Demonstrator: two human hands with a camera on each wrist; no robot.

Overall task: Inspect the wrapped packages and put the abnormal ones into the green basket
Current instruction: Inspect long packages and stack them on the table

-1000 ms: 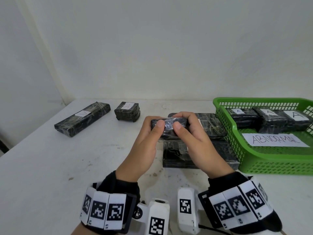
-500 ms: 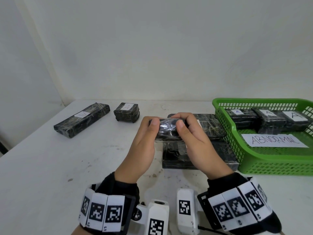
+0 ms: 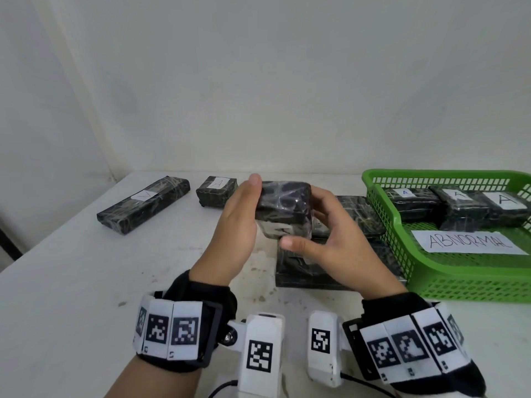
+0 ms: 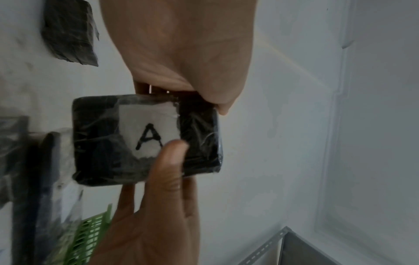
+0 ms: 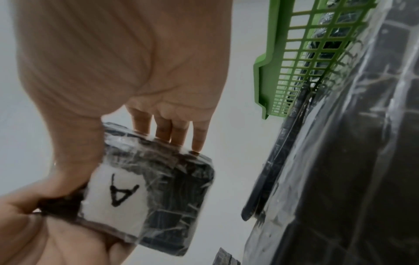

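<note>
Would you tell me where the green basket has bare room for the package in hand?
The green basket is free in its near half, around the ABNORMAL sign. Its far side is crowded: three packages in a row.

package in my hands: glossy crinkled plastic wrap, matt paper label | basket right: green plastic mesh

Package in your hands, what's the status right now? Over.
Left hand and right hand both hold the package above the table. White label reads A. Basket to the right holds three A packages; nothing blocks the way.
</note>
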